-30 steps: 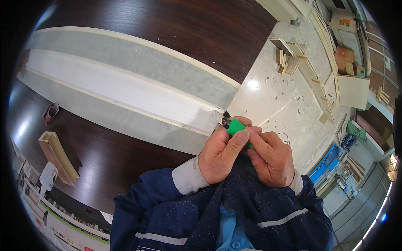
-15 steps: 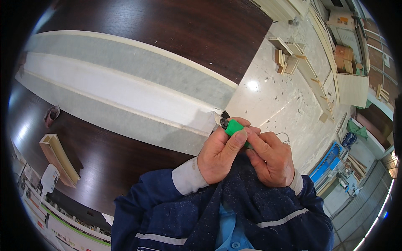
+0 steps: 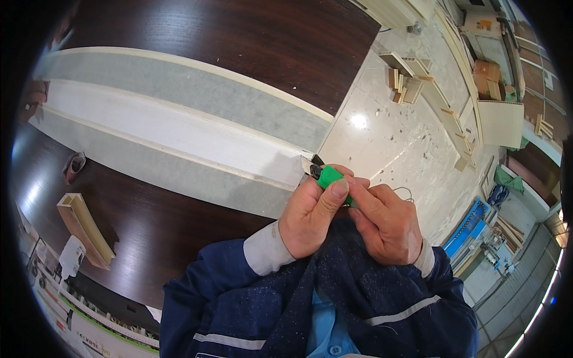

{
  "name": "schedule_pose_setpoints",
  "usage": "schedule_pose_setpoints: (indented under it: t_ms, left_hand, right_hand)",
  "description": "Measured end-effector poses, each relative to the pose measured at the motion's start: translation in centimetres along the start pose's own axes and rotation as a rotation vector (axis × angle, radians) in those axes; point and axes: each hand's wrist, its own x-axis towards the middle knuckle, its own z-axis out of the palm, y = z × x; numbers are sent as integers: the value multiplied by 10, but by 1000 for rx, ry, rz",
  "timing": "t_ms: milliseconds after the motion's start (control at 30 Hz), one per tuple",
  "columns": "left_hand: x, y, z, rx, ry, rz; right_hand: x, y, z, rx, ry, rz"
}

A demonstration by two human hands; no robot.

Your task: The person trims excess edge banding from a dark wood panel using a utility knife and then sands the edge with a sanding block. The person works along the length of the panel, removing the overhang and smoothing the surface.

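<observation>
My left hand (image 3: 306, 222) is closed around a green-handled tool (image 3: 329, 176) with a black neck and a flat, blade-like tip; its exact kind is hard to tell. The thumb presses along the green handle. My right hand (image 3: 387, 225) has its fingers pinched on the handle's lower end, right against the left hand. The tip lies at the near right end of a long channel-shaped panel (image 3: 197, 128), with grey side bands and a white middle. A small black piece (image 3: 317, 160) shows beside the tip.
The panel rests on a dark brown wood-grain table (image 3: 239, 30). A rolled sandpaper-like piece (image 3: 74, 167) and a short hollow beige profile (image 3: 86, 230) sit at left. Another person's hand (image 3: 36, 101) is at the panel's far left end. Offcuts (image 3: 406, 86) lie on the floor.
The panel, my hands and the tool have shifted very slightly. The other person's hand shows more plainly at the panel's far left end. My grip stays the same.
</observation>
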Motion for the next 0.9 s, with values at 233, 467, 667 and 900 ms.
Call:
schedule_pose_setpoints:
  t_ms: [233,467,667,900]
  left_hand:
    - [0,0,-2,4,-26,-15]
    - [1,-1,-3,-28,-42,-41]
    - [2,-2,-2,-46,-67,-81]
    - [3,-2,0,-44,-67,-98]
  right_hand:
    - [-5,-4,2,3,19,30]
    - [-7,-5,3,4,30,44]
    - [-11,-5,3,-11,50,48]
    - [-14,-5,4,-24,74,60]
